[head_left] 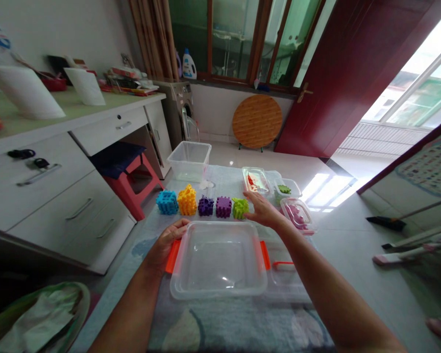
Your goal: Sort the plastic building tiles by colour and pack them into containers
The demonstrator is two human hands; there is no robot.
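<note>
A clear plastic box (216, 260) with orange side latches stands on the cloth-covered table (183, 328). My left hand (172, 240) rests on its left rim, thumb and fingers closed round the back left corner. Beyond the box runs a row of foam cubes: blue (167, 202), yellow (187, 199), dark purple (206, 206), purple (223, 207) and lime green (240, 208). My right hand (260, 208) is at the right side of the green cube, thumb and fingers apart; whether it touches the cube is hard to tell.
A clear lid (284, 289) lies right of the box. Small containers with red (255, 181), green (288, 190) and pink pieces (297, 215) stand at the back right. A larger clear bin (189, 162) is at the back left, near a pink stool (132, 189).
</note>
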